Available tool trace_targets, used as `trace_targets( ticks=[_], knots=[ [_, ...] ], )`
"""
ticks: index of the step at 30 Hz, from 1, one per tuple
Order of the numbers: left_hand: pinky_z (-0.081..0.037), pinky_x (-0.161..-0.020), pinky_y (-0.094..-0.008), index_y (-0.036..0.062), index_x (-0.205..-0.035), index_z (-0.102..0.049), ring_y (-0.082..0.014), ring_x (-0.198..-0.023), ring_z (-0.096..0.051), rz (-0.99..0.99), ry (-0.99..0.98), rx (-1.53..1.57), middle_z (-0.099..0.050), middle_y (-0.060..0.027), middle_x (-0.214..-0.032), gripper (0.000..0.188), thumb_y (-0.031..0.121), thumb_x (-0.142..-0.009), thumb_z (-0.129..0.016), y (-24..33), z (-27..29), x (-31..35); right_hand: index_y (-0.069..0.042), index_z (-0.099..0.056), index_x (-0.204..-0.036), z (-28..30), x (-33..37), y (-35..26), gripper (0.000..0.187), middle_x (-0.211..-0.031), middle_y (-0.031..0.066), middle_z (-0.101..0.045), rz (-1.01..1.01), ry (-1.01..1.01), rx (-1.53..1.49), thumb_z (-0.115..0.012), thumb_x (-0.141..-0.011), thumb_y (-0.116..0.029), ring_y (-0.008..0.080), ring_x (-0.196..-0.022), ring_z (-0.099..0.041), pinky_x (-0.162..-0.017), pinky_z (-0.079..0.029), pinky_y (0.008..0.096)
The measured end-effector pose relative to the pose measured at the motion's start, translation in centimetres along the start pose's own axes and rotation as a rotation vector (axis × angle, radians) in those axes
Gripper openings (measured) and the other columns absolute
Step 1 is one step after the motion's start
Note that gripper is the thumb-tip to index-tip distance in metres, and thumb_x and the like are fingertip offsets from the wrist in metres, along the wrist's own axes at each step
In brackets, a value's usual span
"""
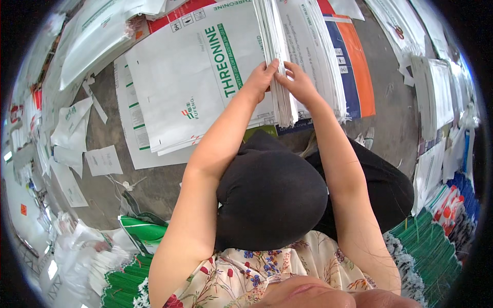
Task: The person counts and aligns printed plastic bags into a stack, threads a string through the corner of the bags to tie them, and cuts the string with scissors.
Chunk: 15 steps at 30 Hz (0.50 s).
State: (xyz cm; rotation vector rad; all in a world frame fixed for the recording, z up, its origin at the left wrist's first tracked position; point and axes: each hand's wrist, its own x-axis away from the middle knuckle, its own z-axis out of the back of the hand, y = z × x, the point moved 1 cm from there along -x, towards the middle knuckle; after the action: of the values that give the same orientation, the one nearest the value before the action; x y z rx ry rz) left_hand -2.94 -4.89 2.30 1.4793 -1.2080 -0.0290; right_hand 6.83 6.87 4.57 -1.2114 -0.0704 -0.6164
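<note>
A thick bundle of white, flat sacks (269,31) is folded into a narrow strip, its layered edges facing up. My left hand (261,81) grips it from the left side and my right hand (298,84) from the right, with thumbs close together on the top edges. Beneath the left arm lies a wide white sack with green and black print (169,87). Right of the bundle, another stack of white printed sacks (319,61) lies flat, with its edges fanned. Under it show orange and dark blue sacks (359,61).
Paper-like white scraps (102,160) lie on the grey floor (159,190) to the left. More piles of white sacks stand at the far left (102,46) and at the right (434,97). Green bundles (431,251) flank my seat. Red-handled scissors (399,32) rest on a far-right pile.
</note>
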Motion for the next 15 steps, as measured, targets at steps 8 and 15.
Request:
trace_targets(
  ticks=[8,15],
  knots=[
    [-0.052,-0.078,-0.0386,0.002,-0.125,-0.051,-0.0203,-0.091,-0.062,-0.044,0.018,-0.004,-0.063,-0.0113,-0.106,0.054,0.043,-0.092,-0.063,-1.5,0.0,-2.2,-0.002,-0.037,-0.143,0.7,-0.2,2.1,0.055,-0.126,0.0196,-0.06,-0.008,0.134,-0.23,-0.053,-0.092,-0.012,0.0272,-0.115,-0.058,-0.099,-0.044,0.0359],
    [-0.052,-0.08,-0.036,-0.0066,-0.12,-0.05,-0.0231,-0.09,-0.063,-0.212,0.215,-0.243,-0.064,-0.0167,-0.105,0.042,0.009,-0.083,-0.061,-2.5,1.2,-2.2,-0.011,-0.032,-0.15,2.2,0.0,4.1,0.063,-0.128,0.0194,-0.057,-0.061,0.28,-0.462,-0.043,-0.09,0.0,0.0222,-0.113,-0.056,-0.097,-0.044,0.0339]
  ],
)
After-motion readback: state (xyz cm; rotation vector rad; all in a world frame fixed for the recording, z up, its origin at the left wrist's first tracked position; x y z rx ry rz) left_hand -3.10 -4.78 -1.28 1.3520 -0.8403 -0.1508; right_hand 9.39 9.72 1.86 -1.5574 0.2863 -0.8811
